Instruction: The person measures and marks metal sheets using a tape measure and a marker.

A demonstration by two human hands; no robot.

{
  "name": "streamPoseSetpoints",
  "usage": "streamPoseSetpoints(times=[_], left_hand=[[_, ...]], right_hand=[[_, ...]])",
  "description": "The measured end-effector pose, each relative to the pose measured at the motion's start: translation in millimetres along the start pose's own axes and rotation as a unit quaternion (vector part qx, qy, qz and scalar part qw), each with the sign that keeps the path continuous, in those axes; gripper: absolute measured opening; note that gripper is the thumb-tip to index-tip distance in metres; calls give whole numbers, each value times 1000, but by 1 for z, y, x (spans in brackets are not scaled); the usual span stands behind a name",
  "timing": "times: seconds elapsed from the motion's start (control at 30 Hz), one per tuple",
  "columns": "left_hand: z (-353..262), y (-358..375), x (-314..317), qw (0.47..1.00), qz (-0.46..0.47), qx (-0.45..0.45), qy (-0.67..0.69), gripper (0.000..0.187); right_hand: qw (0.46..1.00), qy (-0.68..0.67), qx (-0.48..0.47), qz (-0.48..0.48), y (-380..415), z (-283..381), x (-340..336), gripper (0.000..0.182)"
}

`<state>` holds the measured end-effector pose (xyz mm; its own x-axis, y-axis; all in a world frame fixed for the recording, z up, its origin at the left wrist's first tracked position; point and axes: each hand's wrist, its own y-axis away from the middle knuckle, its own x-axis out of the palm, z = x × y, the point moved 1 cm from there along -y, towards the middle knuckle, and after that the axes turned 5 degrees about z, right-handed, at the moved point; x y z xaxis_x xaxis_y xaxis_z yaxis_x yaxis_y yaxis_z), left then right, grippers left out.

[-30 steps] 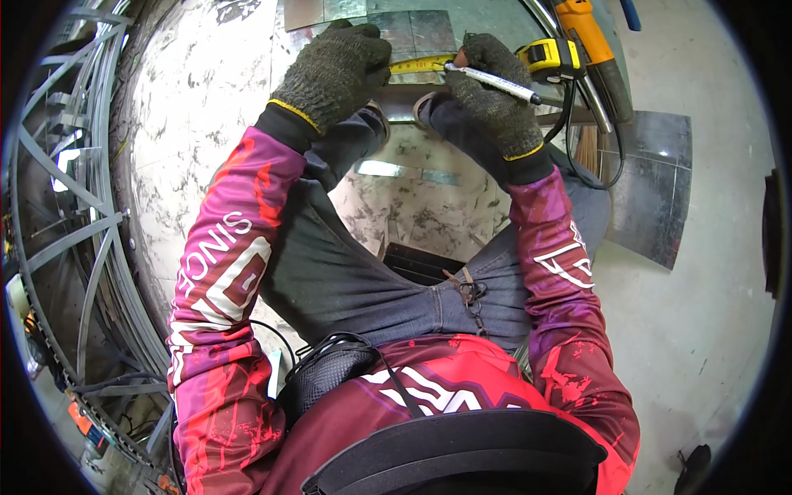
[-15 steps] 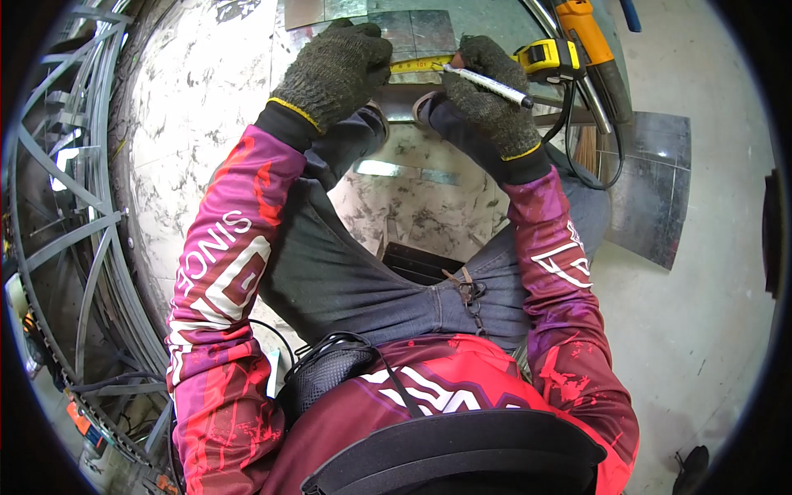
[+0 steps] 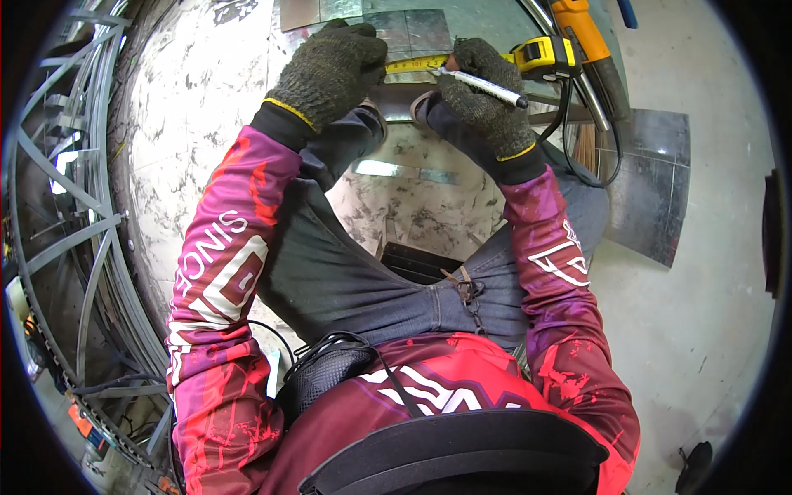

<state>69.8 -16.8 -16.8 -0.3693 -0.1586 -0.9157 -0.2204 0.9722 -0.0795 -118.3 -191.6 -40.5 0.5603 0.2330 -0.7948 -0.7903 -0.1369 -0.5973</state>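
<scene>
My left hand (image 3: 332, 76), in a dark knit glove with a yellow cuff edge, is closed at the left end of a yellow tape measure blade (image 3: 415, 64). The blade runs right, along the near edge of a metal sheet (image 3: 428, 31). My right hand (image 3: 495, 107), gloved the same way, grips a white marker pen (image 3: 487, 85) with a black end. The pen's tip is at the blade, close to the sheet's edge. Just beyond my right hand sits the yellow and black tape measure case (image 3: 548, 58). My right fingers partly cover the blade between case and pen.
An orange and black power tool (image 3: 584, 33) with a black cord (image 3: 568, 111) lies at upper right beside shiny metal tubing (image 3: 596, 103). Dark sheet metal (image 3: 652, 186) rests on the floor at right. Metal frames and strips (image 3: 70, 223) fill the left side.
The whole view has shifted very slightly. Both hands, the marker pen and the tape measure keep nearly the same places relative to each other.
</scene>
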Motion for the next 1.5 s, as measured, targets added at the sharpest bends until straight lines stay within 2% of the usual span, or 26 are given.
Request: streamPoseSetpoints(times=[0.07,0.13,0.37,0.47,0.53,0.57,0.63,0.73,0.93,1.07,1.27,1.33,1.5], left_hand=[[1,0,0,1000,-7,7,-5,16],[1,0,1,1000,-18,21,2,16],[2,-1,0,999,-13,29,22,18],[3,-1,0,999,-12,34,13,18],[4,-1,0,999,-8,31,17,18],[4,-2,0,999,-4,28,21,18],[4,-2,0,999,-8,33,21,18],[5,-1,1,999,-15,43,18,18],[6,-2,2,999,-11,43,13,19],[6,-1,3,999,-21,47,10,18],[6,-2,2,999,-15,46,17,19],[6,-2,2,999,-11,43,17,19],[6,-2,1,999,-1,37,16,18]], right_hand=[[1000,1,-12,-10,0,2,2,29],[994,-63,82,-35,-1,5,5,29],[992,-69,100,-33,-1,5,5,30],[991,-86,99,-18,0,3,3,30],[1000,4,-4,-27,0,0,4,31],[1000,4,-4,-27,0,1,4,31],[995,-59,80,-22,0,4,4,31],[985,-105,135,-25,1,5,6,34],[992,-63,104,-38,2,4,9,35],[987,-90,130,-29,2,6,7,33],[996,-43,68,-27,2,2,6,29],[1000,-4,16,-21,1,1,4,29],[995,-50,82,-31,2,4,7,31]])
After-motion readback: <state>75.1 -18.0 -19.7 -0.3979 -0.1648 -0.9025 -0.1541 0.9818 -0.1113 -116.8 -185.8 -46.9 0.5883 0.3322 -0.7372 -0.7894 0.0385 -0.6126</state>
